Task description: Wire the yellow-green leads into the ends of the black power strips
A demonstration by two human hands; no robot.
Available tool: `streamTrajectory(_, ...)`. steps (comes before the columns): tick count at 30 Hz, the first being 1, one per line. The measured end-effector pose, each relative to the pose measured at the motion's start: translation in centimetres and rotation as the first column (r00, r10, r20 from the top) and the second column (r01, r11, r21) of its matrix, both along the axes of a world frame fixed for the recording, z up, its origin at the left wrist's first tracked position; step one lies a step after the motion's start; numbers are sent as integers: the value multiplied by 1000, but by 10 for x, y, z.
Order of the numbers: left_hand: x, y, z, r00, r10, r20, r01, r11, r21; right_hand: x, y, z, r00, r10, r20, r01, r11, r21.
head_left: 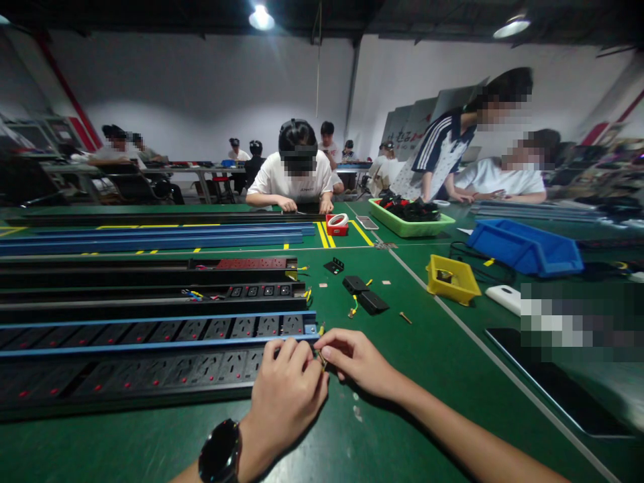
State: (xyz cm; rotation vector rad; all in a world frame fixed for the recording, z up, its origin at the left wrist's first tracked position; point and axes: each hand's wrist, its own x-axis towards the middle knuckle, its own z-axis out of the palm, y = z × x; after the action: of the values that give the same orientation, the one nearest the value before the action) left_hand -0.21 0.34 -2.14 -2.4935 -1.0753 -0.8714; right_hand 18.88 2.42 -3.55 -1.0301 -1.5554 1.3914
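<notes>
1. While the left hand (pixel 289 386) curls over the right end of the near strip (pixel 158 379), its fingertips are hidden, so its grip cannot be told.
2. The right hand (pixel 358 361) pinches a small part (pixel 323 361) beside that end.
3. Farther along the worktop (pixel 125 446) lie a screw (pixel 405 318), black brackets (pixel 373 302) and a yellow bin (pixel 454 285).

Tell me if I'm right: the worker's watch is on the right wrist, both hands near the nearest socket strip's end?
Not quite: the head view shows the watch on the left wrist. The left hand and right hand are indeed near the end of the nearest socket strip.
</notes>
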Motion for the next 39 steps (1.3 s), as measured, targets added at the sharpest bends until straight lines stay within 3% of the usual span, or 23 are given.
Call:
streamTrajectory(7, 1, -2, 1, 999, 34, -27, -34, 999, -24, -1, -2, 2, 996, -9, 89, 7, 1000, 23)
streamTrajectory(12, 1, -4, 3, 991, 118, -62, -122, 990, -68, -1, -4, 8, 986, -32, 161, 5, 986, 168)
streamTrajectory(22, 2, -5, 4, 987, 157, -45, -161, 980, -121, 6, -18, 16, 941, -81, 329, -86, 883, 462)
streamTrajectory(27, 2, -4, 6, 989, 148, -23, -150, 983, -102, 19, -15, 16, 927, -214, 309, 6, 830, 557)
streamTrajectory(30, 2, -4, 6, 989, 145, -24, -146, 983, -112, 24, -7, 11, 909, -335, 248, 165, 836, 524)
streamTrajectory(33, 1, -4, 6, 988, 149, -29, -152, 981, -118, 24, 5, -1, 899, -395, 188, 308, 876, 370)
streamTrajectory(37, 1, -4, 7, 990, 138, -7, -138, 983, -118, 25, 17, -13, 931, -353, 92, 348, 935, 64)
streamTrajectory(39, 1, -4, 8, 993, 119, 16, -117, 985, -124, 25, 18, -15, 935, -347, 69, 347, 938, 18)
